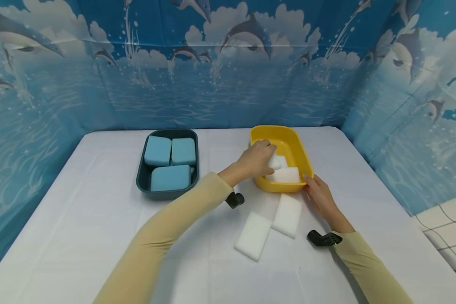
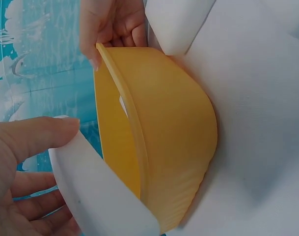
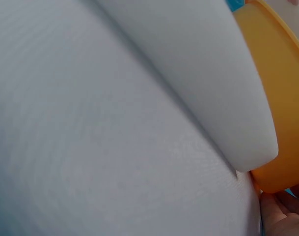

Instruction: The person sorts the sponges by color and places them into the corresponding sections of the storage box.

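My left hand (image 1: pixel 254 160) pinches a white sponge block (image 2: pixel 102 191) between thumb and fingers, over the near left side of a yellow plastic tub (image 1: pixel 299 152). Another white sponge (image 1: pixel 287 175) lies inside that tub by its near wall. At the tub's near right corner, my right hand (image 1: pixel 321 197) grips the rim, thumb on one side and fingers on the other. Two more white sponges, one on the left (image 1: pixel 253 236) and one on the right (image 1: pixel 287 215), lie flat on the table in front of the tub. The left hand partly hides the tub's left wall.
A dark teal tub (image 1: pixel 140 179) with blue sponges (image 1: pixel 171 178) in it stands to the left. Both tubs are on a table (image 1: pixel 80 219) with a white cloth. Dolphin-print curtains (image 1: pixel 228 93) hang behind it and along the sides.
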The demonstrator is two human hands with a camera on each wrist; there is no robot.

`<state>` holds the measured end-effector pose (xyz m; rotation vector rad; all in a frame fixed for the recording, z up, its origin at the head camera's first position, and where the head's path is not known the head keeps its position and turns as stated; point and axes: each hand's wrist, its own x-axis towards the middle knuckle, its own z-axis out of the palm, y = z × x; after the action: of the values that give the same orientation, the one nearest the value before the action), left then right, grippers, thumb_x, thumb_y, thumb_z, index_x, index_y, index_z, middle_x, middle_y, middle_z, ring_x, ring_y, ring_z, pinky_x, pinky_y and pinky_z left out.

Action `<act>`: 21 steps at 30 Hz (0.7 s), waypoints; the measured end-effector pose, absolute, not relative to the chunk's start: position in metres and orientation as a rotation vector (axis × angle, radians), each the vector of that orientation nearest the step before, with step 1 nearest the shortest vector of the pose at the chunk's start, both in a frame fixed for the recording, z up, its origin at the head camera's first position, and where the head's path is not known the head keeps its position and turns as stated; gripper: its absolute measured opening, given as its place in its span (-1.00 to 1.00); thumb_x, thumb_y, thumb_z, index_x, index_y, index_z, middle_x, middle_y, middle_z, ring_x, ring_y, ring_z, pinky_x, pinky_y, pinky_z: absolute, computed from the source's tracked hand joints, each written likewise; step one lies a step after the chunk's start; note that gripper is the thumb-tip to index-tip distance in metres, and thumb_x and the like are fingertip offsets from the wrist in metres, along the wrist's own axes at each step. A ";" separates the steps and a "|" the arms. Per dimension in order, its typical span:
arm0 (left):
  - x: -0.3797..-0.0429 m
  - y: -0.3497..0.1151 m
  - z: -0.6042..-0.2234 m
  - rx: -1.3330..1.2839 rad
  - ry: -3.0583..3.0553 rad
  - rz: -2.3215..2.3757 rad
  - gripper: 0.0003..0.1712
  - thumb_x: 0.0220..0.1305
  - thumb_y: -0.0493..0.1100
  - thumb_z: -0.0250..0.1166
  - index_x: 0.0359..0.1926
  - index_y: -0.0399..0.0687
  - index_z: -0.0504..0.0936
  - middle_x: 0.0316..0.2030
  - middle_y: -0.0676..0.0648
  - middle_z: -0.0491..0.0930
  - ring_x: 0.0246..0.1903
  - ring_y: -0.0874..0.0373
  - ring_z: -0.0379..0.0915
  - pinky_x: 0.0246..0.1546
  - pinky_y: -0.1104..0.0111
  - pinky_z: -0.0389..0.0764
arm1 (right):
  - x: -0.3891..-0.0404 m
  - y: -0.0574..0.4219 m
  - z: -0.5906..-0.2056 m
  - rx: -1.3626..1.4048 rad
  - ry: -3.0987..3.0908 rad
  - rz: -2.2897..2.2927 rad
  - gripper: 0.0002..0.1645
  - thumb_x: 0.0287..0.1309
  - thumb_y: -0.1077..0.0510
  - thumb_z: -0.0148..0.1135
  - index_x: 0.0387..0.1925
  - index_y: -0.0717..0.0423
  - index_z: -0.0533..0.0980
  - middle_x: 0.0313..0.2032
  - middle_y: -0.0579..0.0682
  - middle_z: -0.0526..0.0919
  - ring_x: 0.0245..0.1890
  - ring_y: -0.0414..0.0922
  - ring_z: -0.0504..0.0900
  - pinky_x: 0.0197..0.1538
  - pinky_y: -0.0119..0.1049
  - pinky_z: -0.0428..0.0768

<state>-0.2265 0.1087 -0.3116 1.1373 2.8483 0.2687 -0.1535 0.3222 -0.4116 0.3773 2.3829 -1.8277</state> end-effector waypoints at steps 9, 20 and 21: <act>-0.232 0.117 -0.315 1.188 2.865 0.261 -0.20 0.17 0.05 0.30 0.37 -0.06 0.23 0.28 -0.05 0.32 0.24 0.07 0.26 0.31 0.31 0.34 | -0.154 0.323 -0.413 0.397 2.380 -1.817 -0.14 0.37 -0.28 -0.33 0.46 0.16 -0.13 0.46 0.14 -0.05 0.42 -0.02 0.06 0.48 -0.07 0.04; -0.237 0.133 -0.321 1.294 2.922 0.165 -0.33 0.24 -0.17 0.24 0.36 -0.01 0.26 0.27 0.00 0.35 0.24 0.11 0.26 0.27 0.33 0.38 | -0.154 0.324 -0.413 0.418 2.395 -1.823 -0.14 0.36 -0.28 -0.30 0.45 0.18 -0.10 0.44 0.15 0.00 0.37 -0.05 0.12 0.47 -0.07 0.06; -0.238 0.135 -0.321 1.300 2.927 0.156 -0.34 0.25 -0.18 0.22 0.36 -0.01 0.26 0.28 0.00 0.35 0.24 0.11 0.25 0.28 0.33 0.37 | -0.154 0.324 -0.413 0.422 2.395 -1.820 -0.14 0.36 -0.28 -0.31 0.45 0.17 -0.10 0.44 0.15 0.00 0.35 -0.07 0.13 0.47 -0.08 0.07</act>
<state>-0.2378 0.1345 -0.3212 1.2998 2.9271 0.1563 -0.1544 0.3239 -0.4126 0.4215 2.3954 -1.8196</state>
